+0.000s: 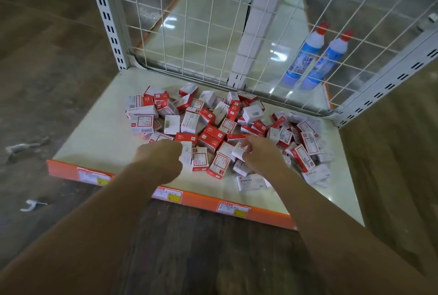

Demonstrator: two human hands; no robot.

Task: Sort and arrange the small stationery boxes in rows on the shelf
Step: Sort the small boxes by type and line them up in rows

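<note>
Several small red-and-white staple boxes [214, 126] lie in a loose heap across the cream shelf [94, 138]. My left hand [161, 161] is curled at the heap's near edge, its fingers holding a white box [186, 153]. My right hand [260, 155] pinches another white staple box [239, 150] just above the pile. A white box marked STAPLES [250, 183] lies alone near the front edge, under my right forearm.
The shelf has an orange front strip [201, 201] with price labels. A white wire grid [213, 34] forms the back wall, with slotted uprights at both sides. Two blue-and-white bottles [315, 57] with red caps stand behind the grid. Wood-look floor surrounds the shelf.
</note>
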